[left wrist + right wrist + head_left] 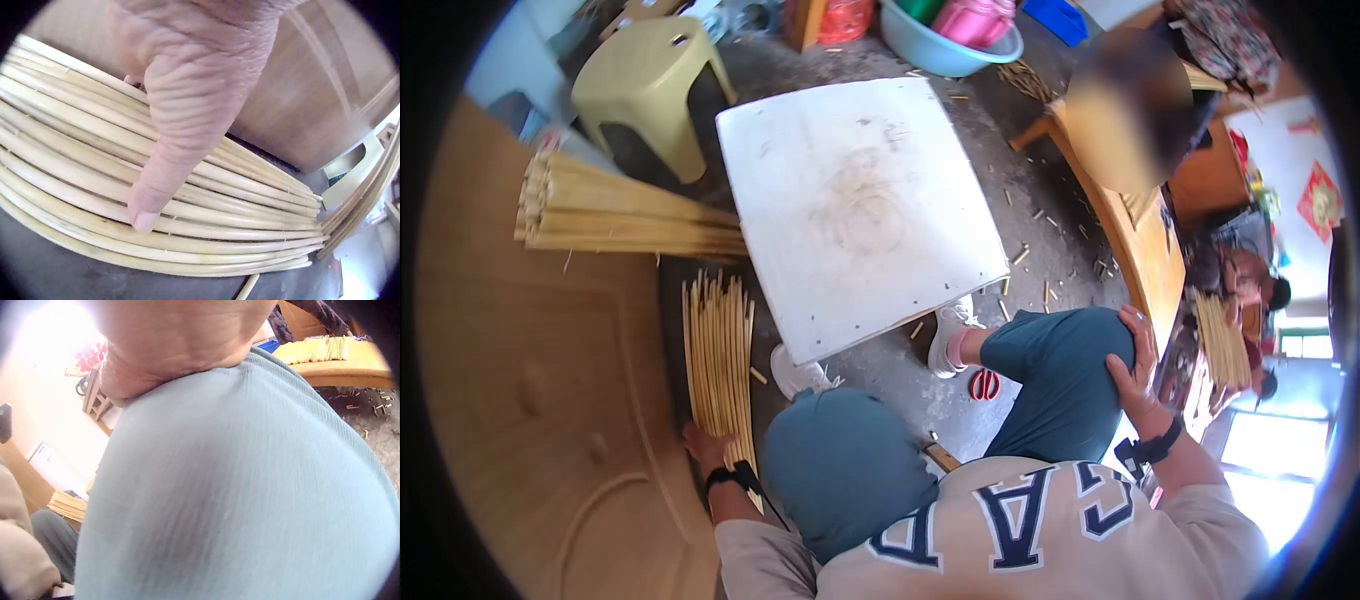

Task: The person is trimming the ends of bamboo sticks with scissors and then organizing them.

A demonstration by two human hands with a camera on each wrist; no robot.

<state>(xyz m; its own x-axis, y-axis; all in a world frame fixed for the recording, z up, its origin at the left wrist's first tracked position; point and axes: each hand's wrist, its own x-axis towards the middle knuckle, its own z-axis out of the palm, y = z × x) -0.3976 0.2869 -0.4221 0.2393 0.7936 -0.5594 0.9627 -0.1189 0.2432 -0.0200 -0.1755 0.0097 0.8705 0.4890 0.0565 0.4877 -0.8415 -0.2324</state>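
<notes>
On sticks (718, 350) (two bundles), left hand (703, 447)

Navy block letters "GAP", upside down, on the beige sweatshirt (1020, 520).

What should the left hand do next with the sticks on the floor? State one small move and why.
Probably curl the fingers of the left hand round a few sticks: it only rests on their near ends, a straight finger lying across them, gripping none. The right hand sits on the knee.
</notes>
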